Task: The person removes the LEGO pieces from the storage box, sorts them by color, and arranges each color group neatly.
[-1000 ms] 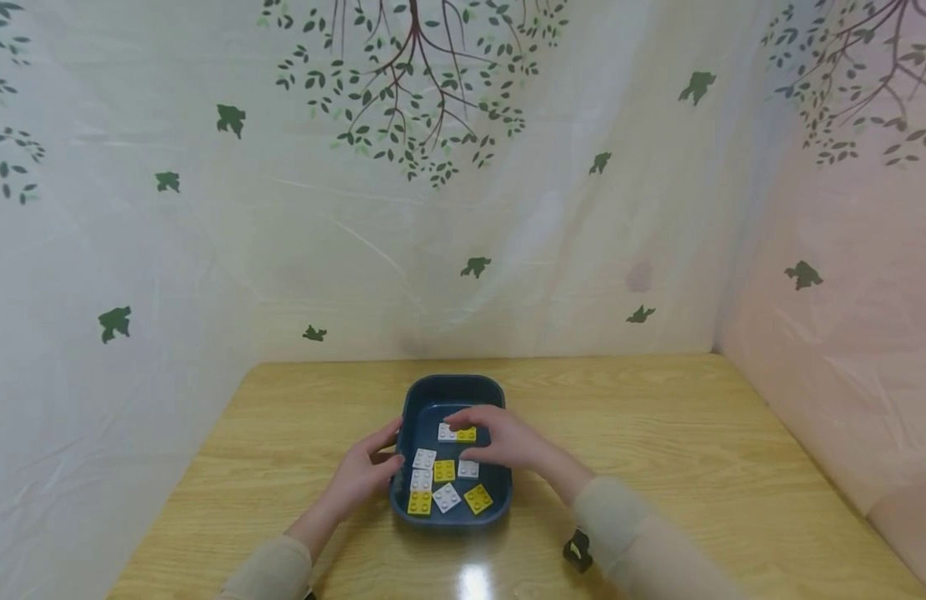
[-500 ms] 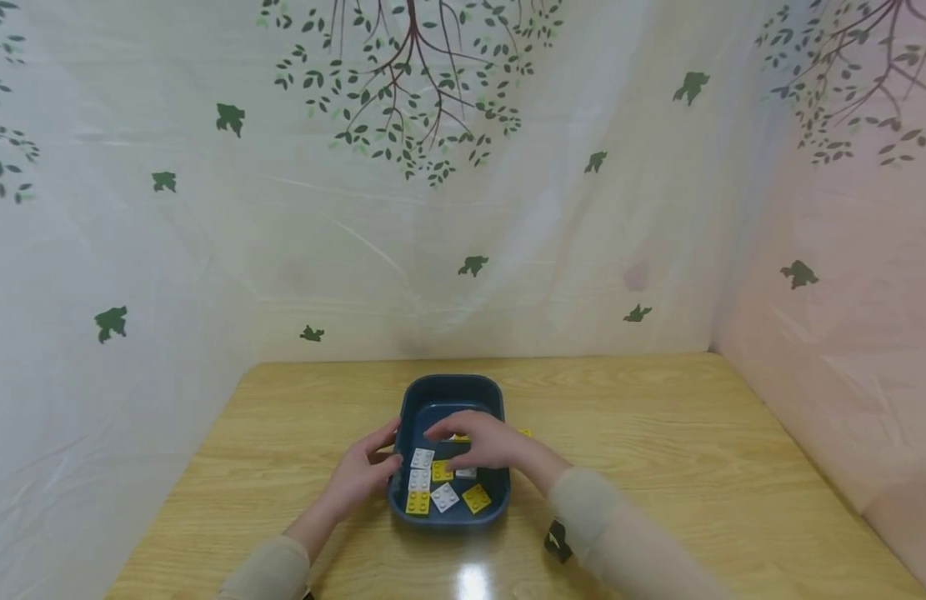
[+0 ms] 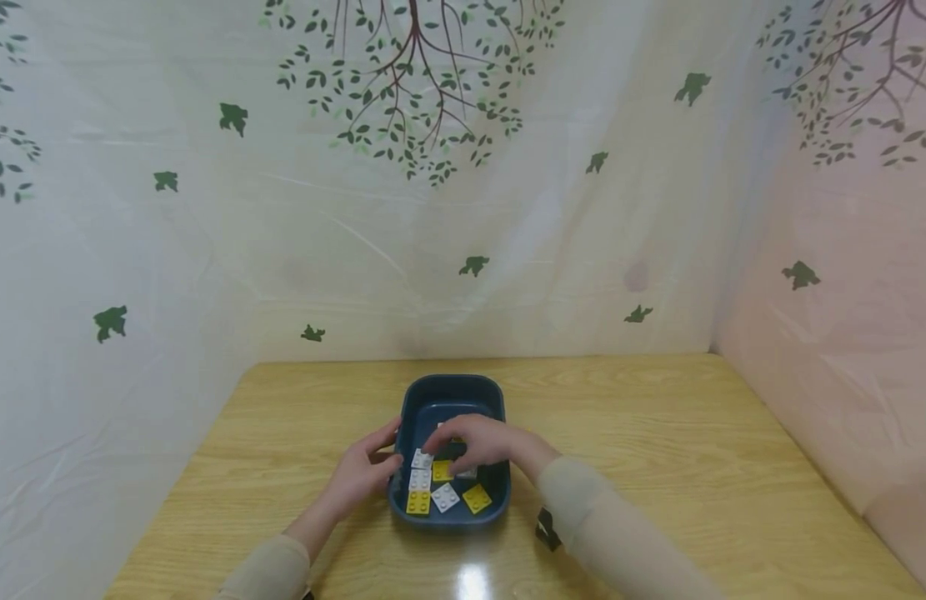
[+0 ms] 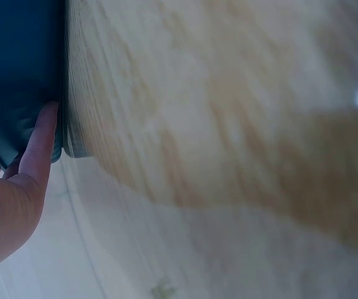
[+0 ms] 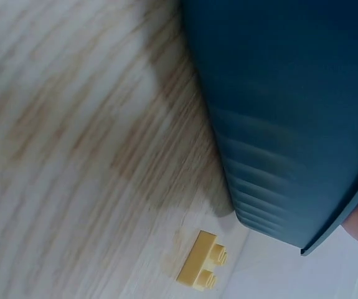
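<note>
White and yellow, the small square bricks with round studs [image 3: 445, 497] lie on the floor of a deep, dark blue, rectangular tray with rounded corners [image 3: 451, 390]. Along its left side, a white brick [image 3: 422, 458], another white brick [image 3: 421, 479] and a yellow brick [image 3: 417, 502] make one column; a further yellow brick [image 3: 442, 471] is just beside it. Near the front, one white brick and one yellow brick [image 3: 477, 499] lie turned at an angle, apart from each other. Other bricks are partly hidden under the right hand [image 3: 483, 440]. This hand is over the bricks, its thumb and forefinger bent and parted; I cannot tell if a fingertip touches a brick. The left hand [image 3: 361, 471] holds the tray by its left wall, the thumb at the rim. Outside the tray, near its right wall, one more yellow brick [image 5: 197, 258] rests with studs upward, as the right wrist view shows. Tray and outside brick are on a light brown wooden table [image 3: 620, 433]. Both arms wear cream sleeves [image 3: 601, 508]. Behind the table hangs a pale sheet [image 3: 342, 233] printed with leafy branches [image 3: 413, 67].
</note>
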`<move>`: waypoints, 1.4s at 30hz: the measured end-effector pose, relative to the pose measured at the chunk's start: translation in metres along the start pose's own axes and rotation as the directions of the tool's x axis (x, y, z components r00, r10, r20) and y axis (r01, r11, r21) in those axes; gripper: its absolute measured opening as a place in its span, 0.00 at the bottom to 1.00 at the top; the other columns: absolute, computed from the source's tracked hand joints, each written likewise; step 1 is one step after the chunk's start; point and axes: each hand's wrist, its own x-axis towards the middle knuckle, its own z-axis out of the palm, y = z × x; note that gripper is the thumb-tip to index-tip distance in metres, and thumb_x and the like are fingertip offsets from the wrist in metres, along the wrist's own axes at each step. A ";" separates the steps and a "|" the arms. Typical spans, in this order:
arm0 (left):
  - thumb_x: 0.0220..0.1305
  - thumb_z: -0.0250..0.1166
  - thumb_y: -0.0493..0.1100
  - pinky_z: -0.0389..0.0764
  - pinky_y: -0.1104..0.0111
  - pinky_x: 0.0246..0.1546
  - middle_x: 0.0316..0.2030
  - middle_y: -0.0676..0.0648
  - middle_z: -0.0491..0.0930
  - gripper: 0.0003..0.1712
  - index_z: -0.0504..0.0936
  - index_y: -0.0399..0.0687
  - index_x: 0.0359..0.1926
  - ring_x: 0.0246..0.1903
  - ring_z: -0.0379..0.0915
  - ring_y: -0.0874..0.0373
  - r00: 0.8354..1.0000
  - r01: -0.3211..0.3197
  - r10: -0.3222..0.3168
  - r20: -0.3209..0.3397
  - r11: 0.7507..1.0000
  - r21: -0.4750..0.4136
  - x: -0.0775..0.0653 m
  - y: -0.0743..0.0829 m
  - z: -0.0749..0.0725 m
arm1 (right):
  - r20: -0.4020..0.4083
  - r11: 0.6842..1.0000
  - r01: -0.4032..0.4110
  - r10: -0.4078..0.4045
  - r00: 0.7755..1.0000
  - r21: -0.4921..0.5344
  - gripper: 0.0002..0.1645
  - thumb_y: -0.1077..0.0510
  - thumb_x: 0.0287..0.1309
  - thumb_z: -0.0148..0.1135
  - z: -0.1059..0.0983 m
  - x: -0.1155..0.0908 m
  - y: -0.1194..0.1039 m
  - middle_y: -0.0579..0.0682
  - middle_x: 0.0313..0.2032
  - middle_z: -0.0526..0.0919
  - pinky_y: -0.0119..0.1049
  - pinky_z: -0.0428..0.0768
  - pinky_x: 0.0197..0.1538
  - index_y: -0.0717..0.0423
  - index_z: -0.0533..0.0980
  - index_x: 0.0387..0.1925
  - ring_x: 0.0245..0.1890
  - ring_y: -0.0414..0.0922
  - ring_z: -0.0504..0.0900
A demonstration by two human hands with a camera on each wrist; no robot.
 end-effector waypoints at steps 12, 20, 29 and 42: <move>0.67 0.62 0.38 0.83 0.57 0.47 0.66 0.38 0.69 0.35 0.66 0.55 0.73 0.58 0.73 0.41 1.000 0.011 -0.011 -0.015 1.000 0.000 0.003 -0.001 0.000 | 0.088 0.999 -0.030 0.031 0.996 -0.016 0.25 0.61 0.55 0.72 -0.004 0.007 0.002 0.30 0.51 0.80 0.40 0.70 0.65 0.36 0.82 0.53 0.55 0.34 0.74; 0.67 0.62 0.38 0.83 0.57 0.46 0.66 0.37 0.69 0.35 0.66 0.53 0.73 0.57 0.73 0.40 1.000 -0.003 0.003 -0.008 1.000 0.003 0.004 -0.001 -0.001 | 0.098 0.999 -0.033 0.036 0.994 -0.039 0.23 0.62 0.55 0.72 -0.004 0.009 0.002 0.30 0.50 0.80 0.40 0.68 0.66 0.36 0.83 0.50 0.55 0.34 0.73; 0.67 0.62 0.38 0.82 0.56 0.49 0.66 0.38 0.69 0.35 0.65 0.54 0.74 0.57 0.74 0.42 1.000 0.001 -0.001 -0.007 1.000 -0.002 0.006 -0.001 -0.002 | 0.115 0.996 0.020 -0.010 0.993 -0.089 0.21 0.61 0.55 0.72 -0.004 0.013 0.006 0.31 0.49 0.79 0.35 0.70 0.63 0.37 0.83 0.49 0.52 0.32 0.74; 0.66 0.64 0.38 0.82 0.53 0.48 0.65 0.37 0.70 0.35 0.66 0.52 0.73 0.56 0.74 0.41 1.000 -0.012 0.012 -0.009 0.999 -0.031 0.005 -0.001 -0.004 | 0.134 0.991 0.052 -0.035 0.990 -0.126 0.21 0.62 0.56 0.71 0.000 0.016 0.008 0.33 0.49 0.80 0.35 0.69 0.65 0.40 0.83 0.50 0.55 0.33 0.74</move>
